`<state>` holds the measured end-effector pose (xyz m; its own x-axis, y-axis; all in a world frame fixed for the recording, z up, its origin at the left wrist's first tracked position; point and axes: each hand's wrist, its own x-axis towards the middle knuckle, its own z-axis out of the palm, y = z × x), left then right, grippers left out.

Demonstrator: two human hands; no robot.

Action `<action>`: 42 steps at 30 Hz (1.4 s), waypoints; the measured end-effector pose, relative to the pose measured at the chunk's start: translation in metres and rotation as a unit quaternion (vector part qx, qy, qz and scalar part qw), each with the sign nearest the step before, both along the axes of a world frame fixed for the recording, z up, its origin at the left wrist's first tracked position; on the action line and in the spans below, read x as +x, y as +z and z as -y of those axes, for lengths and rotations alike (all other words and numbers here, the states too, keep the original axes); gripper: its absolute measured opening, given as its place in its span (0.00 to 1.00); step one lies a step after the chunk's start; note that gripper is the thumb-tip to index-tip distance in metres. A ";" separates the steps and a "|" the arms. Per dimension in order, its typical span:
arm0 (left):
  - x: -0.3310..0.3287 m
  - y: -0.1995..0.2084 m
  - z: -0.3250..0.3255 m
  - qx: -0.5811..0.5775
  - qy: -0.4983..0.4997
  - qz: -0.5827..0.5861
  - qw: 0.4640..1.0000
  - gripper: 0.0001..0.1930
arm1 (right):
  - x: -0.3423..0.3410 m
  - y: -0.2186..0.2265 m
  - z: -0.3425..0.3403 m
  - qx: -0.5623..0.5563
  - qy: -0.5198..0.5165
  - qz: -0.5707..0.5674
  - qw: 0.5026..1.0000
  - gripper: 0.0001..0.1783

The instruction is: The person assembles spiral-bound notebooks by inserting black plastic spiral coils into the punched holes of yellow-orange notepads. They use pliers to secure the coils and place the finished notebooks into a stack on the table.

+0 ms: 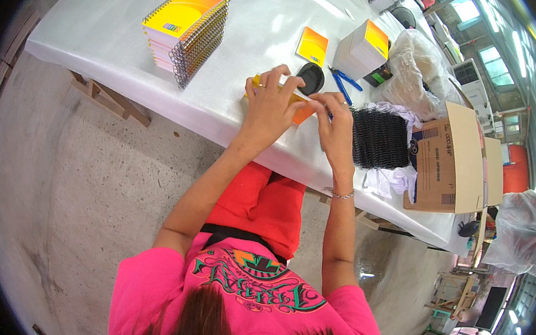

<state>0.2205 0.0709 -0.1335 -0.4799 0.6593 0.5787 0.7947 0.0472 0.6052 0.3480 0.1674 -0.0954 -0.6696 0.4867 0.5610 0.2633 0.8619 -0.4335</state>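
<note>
My left hand [269,112] is closed on a small yellow-orange notebook [303,114], fingers over its top and thumb toward its right edge. My right hand [335,132] pinches at that same edge; whether a wire coil lies between its fingertips is too small to tell. Just beyond the notebook sits a round black dish-like object [311,78]. Blue-handled pliers [346,81] lie past my right hand. Beside that hand is a thick bundle of black spiral coils [380,139] on white cloth or paper.
Spiral-bound notebooks [186,25] are stacked at the table's left. A loose orange-covered booklet [313,47] and a stack of unbound booklets [360,54] lie farther off. An open cardboard box [438,162] and clear plastic bags [422,69] crowd the right. The white table's [123,93] near edge runs before me.
</note>
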 end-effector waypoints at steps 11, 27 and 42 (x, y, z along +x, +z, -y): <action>-0.012 -0.019 0.004 0.074 -0.023 0.159 0.984 0.28 | 0.009 0.005 -0.008 -0.035 0.071 0.133 0.988 0.10; -0.062 -0.027 0.008 0.043 -0.162 0.186 0.968 0.56 | -0.014 -0.021 -0.093 -0.296 0.073 0.179 0.935 0.25; -0.064 -0.023 0.008 0.002 -0.175 0.247 0.953 0.64 | 0.031 0.025 -0.037 -0.486 0.200 0.103 0.845 0.21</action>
<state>0.1567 0.0633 -0.1562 -0.4451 0.8277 0.3419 0.3797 -0.1713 0.9091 0.3790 0.2046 -0.0709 -0.9241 0.3620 -0.1224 0.1923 0.1638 -0.9676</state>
